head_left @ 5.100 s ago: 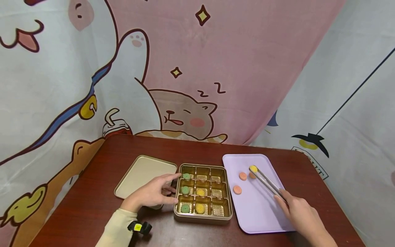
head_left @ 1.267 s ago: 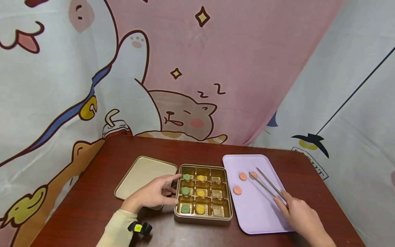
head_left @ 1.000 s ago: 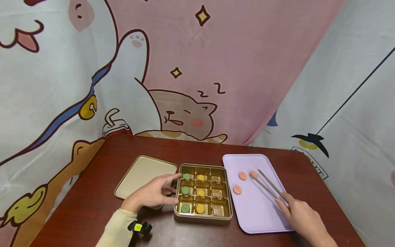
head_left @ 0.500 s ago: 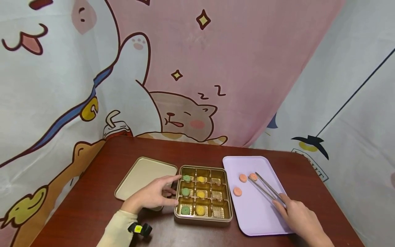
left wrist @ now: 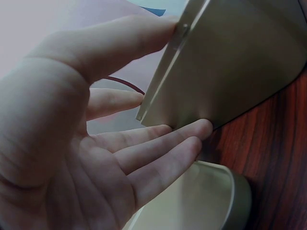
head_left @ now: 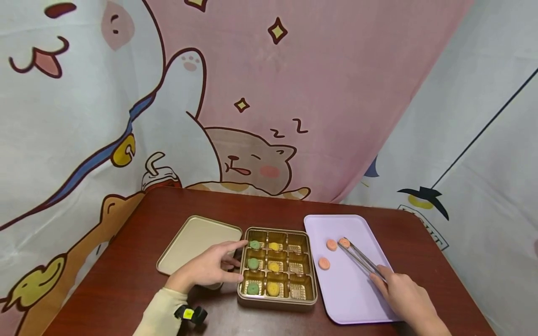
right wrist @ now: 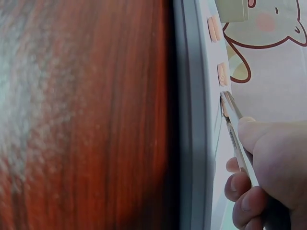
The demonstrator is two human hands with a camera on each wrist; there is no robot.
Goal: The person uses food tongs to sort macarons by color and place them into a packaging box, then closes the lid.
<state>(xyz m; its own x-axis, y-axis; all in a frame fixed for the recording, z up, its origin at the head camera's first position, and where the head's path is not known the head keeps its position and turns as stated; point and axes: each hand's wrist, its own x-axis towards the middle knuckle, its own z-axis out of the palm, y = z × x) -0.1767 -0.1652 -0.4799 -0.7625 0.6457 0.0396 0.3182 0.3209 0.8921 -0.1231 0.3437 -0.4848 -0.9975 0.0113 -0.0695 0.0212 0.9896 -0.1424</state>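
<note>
My right hand [head_left: 403, 296] grips metal tongs [head_left: 364, 262], whose tips straddle a pink cookie [head_left: 344, 242] on the lilac tray [head_left: 357, 298]. In the right wrist view the tong tips [right wrist: 227, 103] lie at that cookie's edges. Two other pink cookies, one beside it [head_left: 331, 245] and one nearer [head_left: 324, 263], lie on the tray. Left of the tray stands a gold tin [head_left: 277, 305] with a divided insert. Green cookies [head_left: 253, 264] fill its left column, yellow cookies [head_left: 273, 266] its middle one; the right column shows bare gold bottoms. My left hand [head_left: 210, 266] touches the tin's left side with extended fingers.
A pale gold lid [head_left: 197, 238] lies left of the tin, partly under my left hand in the head view. All stand on a dark red wooden table [head_left: 126, 289]. A cartoon-printed cloth [head_left: 336, 93] hangs behind it.
A yellow cookie that was in the tongs over the tray now sits in the tin's back middle compartment. The tongs have since narrowed around the farthest pink cookie. The left hand stays put.
</note>
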